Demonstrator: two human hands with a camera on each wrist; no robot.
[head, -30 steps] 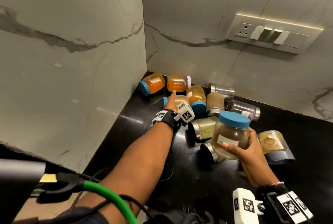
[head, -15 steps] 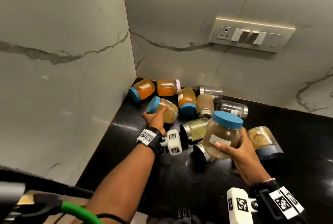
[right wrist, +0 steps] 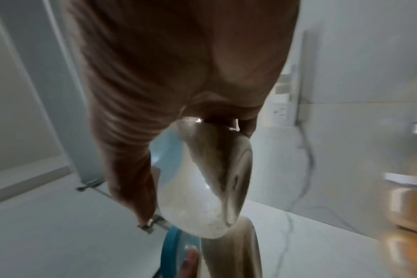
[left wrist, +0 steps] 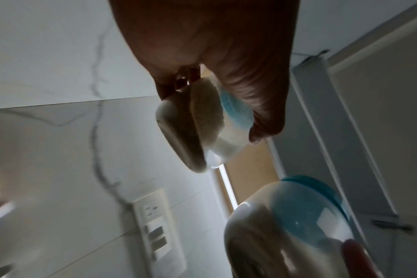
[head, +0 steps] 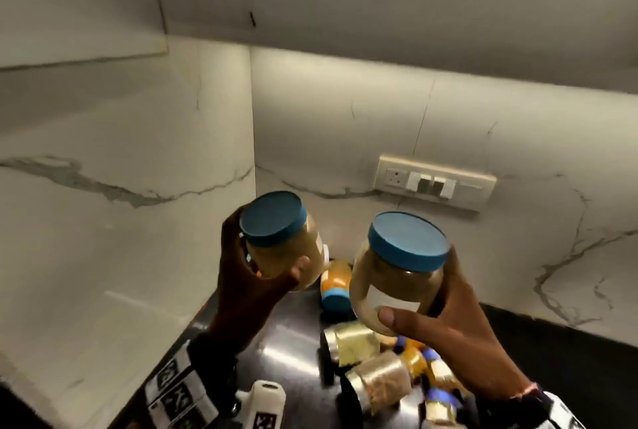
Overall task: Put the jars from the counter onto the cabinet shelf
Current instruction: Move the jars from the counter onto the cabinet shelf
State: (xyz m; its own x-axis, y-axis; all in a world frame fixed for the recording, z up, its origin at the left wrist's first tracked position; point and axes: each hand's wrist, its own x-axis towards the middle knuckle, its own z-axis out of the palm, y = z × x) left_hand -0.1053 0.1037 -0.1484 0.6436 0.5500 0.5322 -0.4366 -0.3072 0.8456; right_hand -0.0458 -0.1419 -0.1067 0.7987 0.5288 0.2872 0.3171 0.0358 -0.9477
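Observation:
My left hand (head: 247, 278) grips a blue-lidded jar (head: 286, 256) of beige powder, held upright above the counter's back left corner. My right hand (head: 459, 335) grips a bigger blue-lidded jar (head: 397, 280) with a white label, just to its right. The two jars hang side by side, slightly apart. In the left wrist view my left hand (left wrist: 214, 56) wraps its jar (left wrist: 202, 122), and the other jar (left wrist: 286, 225) shows at lower right. In the right wrist view my right hand (right wrist: 179, 75) holds its jar (right wrist: 202, 178). The cabinet's underside (head: 414, 31) runs overhead; its shelf is hidden.
On the black counter (head: 286, 342) below my hands lie several more jars: an orange one with a blue lid (head: 335, 287) and steel-lidded ones (head: 352, 346). A switch plate (head: 435, 183) sits on the marble back wall. A marble side wall closes the left.
My left hand has taken a blue-lidded jar off the counter and lifted it. My right hand has risen with its jar too. My view has tilted up toward the cabinet.

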